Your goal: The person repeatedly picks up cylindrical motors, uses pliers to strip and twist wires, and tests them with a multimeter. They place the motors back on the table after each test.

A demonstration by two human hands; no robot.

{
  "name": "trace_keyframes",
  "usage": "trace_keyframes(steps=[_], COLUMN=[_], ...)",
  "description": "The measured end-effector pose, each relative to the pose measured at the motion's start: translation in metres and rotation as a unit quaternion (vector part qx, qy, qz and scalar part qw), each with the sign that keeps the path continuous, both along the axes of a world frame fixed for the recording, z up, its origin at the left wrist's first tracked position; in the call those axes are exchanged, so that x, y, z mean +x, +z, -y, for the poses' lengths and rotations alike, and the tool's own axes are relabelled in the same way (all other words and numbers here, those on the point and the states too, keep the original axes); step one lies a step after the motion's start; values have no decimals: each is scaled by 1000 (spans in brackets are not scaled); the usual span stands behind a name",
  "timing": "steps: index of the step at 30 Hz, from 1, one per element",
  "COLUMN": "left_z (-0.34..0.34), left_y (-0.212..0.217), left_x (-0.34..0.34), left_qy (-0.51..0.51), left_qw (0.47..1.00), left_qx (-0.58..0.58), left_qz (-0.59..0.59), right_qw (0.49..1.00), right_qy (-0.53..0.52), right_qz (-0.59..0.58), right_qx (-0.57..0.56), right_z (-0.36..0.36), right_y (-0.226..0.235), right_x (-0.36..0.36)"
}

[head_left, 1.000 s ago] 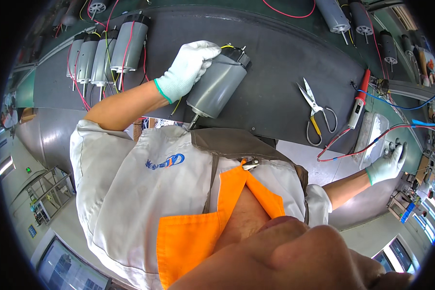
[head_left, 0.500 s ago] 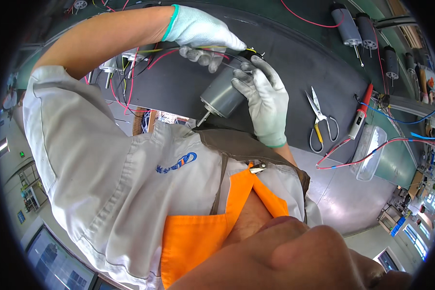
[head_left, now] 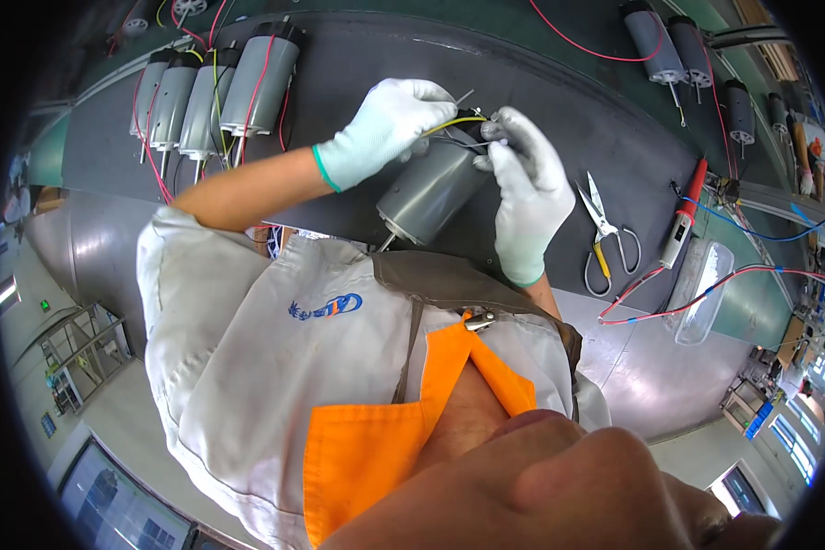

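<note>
A grey cylindrical motor [head_left: 428, 194] lies tilted on the dark work mat [head_left: 339, 110], its shaft pointing toward me. Both my hands wear white gloves and meet at the motor's far end. My left hand [head_left: 387, 128] pinches a yellow wire [head_left: 451, 124] coming off that end. My right hand [head_left: 527, 188] holds the thin dark wires [head_left: 467, 142] at the motor's terminals, fingers curled over the motor's upper edge.
Several finished grey motors [head_left: 213, 92] with red and yellow leads lie at the back left. Scissors [head_left: 603, 236] and a red-tipped soldering iron [head_left: 683, 215] rest to the right, beside a clear tray [head_left: 701, 289] with red and blue wires. More motors [head_left: 669, 41] lie far right.
A second ago my left hand alone held the motor while my right reached far right. My right hand has come to the motor and both now grip wires at its end.
</note>
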State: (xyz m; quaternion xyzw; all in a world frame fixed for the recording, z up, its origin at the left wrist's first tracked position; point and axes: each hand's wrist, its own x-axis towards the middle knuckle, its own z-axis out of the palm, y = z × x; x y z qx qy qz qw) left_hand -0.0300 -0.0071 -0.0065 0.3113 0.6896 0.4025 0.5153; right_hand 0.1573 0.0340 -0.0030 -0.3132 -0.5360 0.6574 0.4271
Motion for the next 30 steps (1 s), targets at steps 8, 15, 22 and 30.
trace_keyframes(steps=[8, 15, 22, 30], left_z=[-2, -2, -14, -14], left_y=[-4, -11, -23, -14], left_x=[20, 19, 27, 39], left_qy=[-62, -94, -101, -98], left_qw=[990, 979, 953, 950], left_qx=[104, 153, 248, 234], left_qz=[-77, -100, -139, -179], right_qw=[989, 989, 988, 905], right_qy=[16, 19, 131, -22], right_qz=[-103, -95, 28, 278], right_qx=[-102, -113, -83, 322], right_z=[-31, -32, -60, -51], right_y=[-15, -10, -7, -9], right_x=[-1, 5, 16, 18])
